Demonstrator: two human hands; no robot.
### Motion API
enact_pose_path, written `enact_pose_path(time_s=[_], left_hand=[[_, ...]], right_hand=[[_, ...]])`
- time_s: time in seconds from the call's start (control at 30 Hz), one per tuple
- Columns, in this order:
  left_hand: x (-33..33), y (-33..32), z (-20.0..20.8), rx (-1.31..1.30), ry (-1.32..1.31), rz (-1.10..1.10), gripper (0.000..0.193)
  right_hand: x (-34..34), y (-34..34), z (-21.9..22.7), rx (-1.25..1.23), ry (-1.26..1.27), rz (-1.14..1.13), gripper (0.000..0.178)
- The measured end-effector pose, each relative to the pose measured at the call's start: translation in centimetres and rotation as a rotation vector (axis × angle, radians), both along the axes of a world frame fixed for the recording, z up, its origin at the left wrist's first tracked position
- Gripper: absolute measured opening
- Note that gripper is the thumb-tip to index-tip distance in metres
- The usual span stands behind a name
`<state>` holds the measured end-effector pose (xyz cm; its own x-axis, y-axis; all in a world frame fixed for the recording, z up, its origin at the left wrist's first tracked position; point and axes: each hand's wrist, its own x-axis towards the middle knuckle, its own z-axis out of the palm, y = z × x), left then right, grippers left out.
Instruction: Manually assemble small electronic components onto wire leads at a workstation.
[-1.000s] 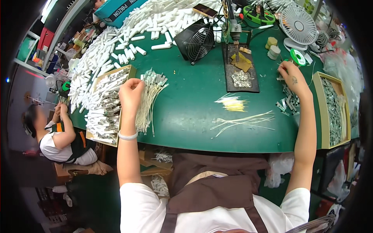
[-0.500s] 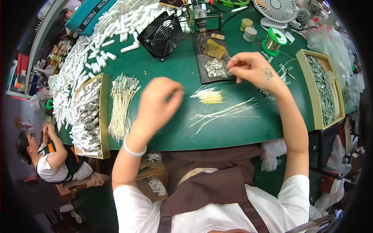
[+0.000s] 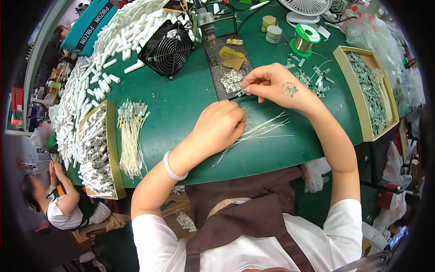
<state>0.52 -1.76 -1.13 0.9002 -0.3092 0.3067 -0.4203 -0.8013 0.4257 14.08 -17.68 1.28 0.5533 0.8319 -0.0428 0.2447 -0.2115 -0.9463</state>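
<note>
Left hand [image 3: 219,124] has come across to the long pale wires [image 3: 260,130] — fingers curled, any grip hidden, cannot tell; right hand [image 3: 276,86] pinches a small metal strip [image 3: 240,93] by the dark slab [image 3: 216,65] — both hands now working close together

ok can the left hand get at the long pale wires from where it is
Probably yes: the left hand is right beside the long pale wires, and nothing covers their right ends on the green table.
</note>
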Motion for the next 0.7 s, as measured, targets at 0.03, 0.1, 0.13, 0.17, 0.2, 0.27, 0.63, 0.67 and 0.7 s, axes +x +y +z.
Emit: enact_pose_path(time_s=[0.03,0.1,0.13,0.17,0.2,0.27,0.63,0.67,0.7], left_hand=[[0.0,-0.1,0.0,-0.001,0.002,-0.002,0.009],[-0.1,-0.2,0.0,0.024,-0.012,0.005,0.010],[-0.1,-0.2,-0.1,0.024,-0.011,0.006,0.010],[-0.2,-0.2,-0.3,0.038,-0.017,0.016,0.010],[-0.2,-0.2,-0.4,0.051,-0.024,0.026,0.011],[-0.3,-0.3,-0.3,0.047,-0.030,0.035,0.011],[-0.7,0.5,1.5,-0.076,-0.078,0.131,0.011],[-0.7,0.7,1.5,-0.157,-0.023,0.155,0.010],[-0.8,0.9,1.5,-0.237,0.032,0.180,0.009]], right_hand=[[0.0,0.0,0.0,-0.013,-0.007,0.004,0.017],[0.0,0.1,0.0,-0.027,-0.014,0.008,0.017],[-0.2,0.1,0.1,-0.026,-0.019,0.010,0.017],[-0.3,0.1,0.1,-0.025,-0.024,0.012,0.016],[-0.3,0.1,0.1,-0.025,-0.025,0.012,0.016],[-0.2,0.1,0.0,-0.052,-0.037,0.006,0.016],[-0.5,0.3,0.0,-0.061,-0.034,-0.024,0.018],[-0.6,0.3,0.0,-0.072,-0.053,-0.018,0.018],[-0.7,0.3,0.2,-0.072,-0.055,-0.018,0.018]])
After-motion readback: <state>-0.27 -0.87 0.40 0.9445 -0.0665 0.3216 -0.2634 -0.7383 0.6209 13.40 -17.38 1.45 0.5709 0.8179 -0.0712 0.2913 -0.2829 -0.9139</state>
